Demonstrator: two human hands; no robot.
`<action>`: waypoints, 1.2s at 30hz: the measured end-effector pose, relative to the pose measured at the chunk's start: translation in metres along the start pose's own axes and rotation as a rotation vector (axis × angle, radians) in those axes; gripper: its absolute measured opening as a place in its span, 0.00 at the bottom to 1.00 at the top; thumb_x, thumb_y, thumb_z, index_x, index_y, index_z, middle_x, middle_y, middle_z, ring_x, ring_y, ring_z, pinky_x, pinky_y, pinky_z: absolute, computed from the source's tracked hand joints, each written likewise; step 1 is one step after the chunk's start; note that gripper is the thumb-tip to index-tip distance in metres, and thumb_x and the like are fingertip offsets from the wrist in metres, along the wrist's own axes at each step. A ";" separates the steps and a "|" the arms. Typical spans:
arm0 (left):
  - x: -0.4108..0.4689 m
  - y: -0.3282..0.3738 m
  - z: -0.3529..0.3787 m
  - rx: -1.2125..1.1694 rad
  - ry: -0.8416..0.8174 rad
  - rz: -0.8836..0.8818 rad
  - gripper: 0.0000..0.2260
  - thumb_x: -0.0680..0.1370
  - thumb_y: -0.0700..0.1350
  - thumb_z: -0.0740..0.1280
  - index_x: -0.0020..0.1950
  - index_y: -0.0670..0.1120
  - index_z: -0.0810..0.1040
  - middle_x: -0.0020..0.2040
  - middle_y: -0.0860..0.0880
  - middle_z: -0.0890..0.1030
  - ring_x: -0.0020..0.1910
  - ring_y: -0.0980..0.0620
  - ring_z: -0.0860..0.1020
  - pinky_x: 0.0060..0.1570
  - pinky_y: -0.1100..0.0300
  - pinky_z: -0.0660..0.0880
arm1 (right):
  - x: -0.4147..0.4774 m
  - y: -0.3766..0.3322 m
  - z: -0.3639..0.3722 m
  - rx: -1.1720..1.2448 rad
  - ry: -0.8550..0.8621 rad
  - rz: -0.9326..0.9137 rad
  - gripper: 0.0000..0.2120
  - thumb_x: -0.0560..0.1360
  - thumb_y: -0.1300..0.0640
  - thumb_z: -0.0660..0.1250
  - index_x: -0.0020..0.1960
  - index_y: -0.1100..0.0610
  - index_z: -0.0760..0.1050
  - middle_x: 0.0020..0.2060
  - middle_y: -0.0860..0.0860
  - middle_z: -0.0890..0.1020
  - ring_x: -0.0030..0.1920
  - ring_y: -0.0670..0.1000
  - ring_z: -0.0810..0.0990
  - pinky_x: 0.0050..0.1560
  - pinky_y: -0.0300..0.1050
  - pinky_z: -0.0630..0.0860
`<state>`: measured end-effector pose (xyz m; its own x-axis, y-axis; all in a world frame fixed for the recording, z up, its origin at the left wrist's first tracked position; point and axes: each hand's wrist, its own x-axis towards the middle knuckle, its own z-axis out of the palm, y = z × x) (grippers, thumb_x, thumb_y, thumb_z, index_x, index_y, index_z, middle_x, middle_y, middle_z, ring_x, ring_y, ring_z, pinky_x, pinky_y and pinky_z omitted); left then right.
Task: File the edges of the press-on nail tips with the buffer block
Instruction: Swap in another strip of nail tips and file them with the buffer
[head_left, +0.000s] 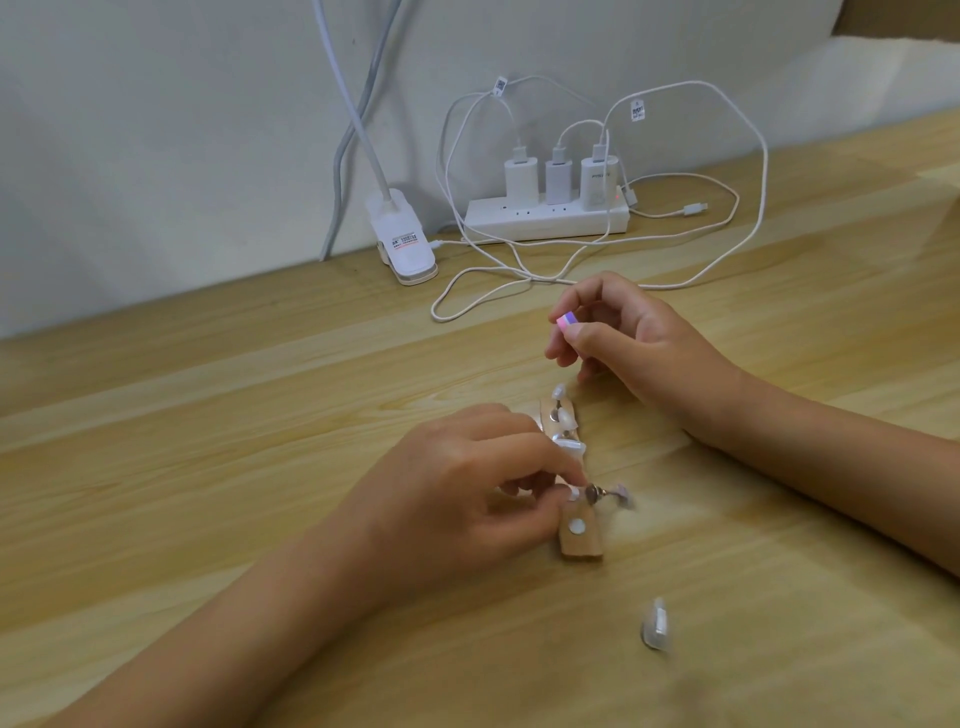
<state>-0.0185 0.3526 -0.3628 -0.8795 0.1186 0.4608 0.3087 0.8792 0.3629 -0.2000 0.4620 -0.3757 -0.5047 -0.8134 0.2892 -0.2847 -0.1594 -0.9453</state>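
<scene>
Buffer block (566, 319) in right hand (641, 345) points striped end left.

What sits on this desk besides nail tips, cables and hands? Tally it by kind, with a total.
Chargers: 3
Power strip: 1
Lamp: 1
Buffer block: 1
Nail holder: 1
Total: 7

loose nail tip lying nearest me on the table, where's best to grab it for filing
Probably pinch the loose nail tip across its two long sides, coming from above: it lies alone on the table, narrow and curved, with nothing crowding either side.
</scene>
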 end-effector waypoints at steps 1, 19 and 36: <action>0.000 0.000 -0.001 0.023 0.003 0.014 0.05 0.76 0.44 0.70 0.49 0.46 0.84 0.37 0.54 0.78 0.37 0.56 0.74 0.38 0.58 0.74 | 0.000 0.000 0.000 -0.002 -0.001 0.000 0.06 0.74 0.54 0.63 0.50 0.51 0.74 0.39 0.46 0.83 0.41 0.43 0.80 0.41 0.36 0.75; 0.002 -0.010 -0.003 0.358 -0.012 0.277 0.06 0.79 0.43 0.68 0.45 0.47 0.85 0.38 0.51 0.80 0.35 0.49 0.73 0.35 0.60 0.70 | 0.000 0.000 0.001 -0.022 -0.014 0.002 0.06 0.73 0.52 0.64 0.50 0.51 0.74 0.39 0.46 0.83 0.41 0.43 0.80 0.41 0.36 0.74; -0.002 -0.013 0.000 0.430 0.066 0.398 0.06 0.78 0.43 0.70 0.43 0.45 0.84 0.37 0.50 0.80 0.32 0.46 0.75 0.29 0.57 0.71 | -0.001 0.000 0.002 -0.036 -0.028 -0.013 0.05 0.73 0.52 0.64 0.49 0.50 0.74 0.39 0.46 0.83 0.42 0.43 0.80 0.40 0.35 0.74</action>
<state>-0.0212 0.3406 -0.3685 -0.6975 0.4612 0.5484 0.4238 0.8827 -0.2033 -0.1982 0.4621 -0.3763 -0.4779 -0.8267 0.2969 -0.3206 -0.1505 -0.9352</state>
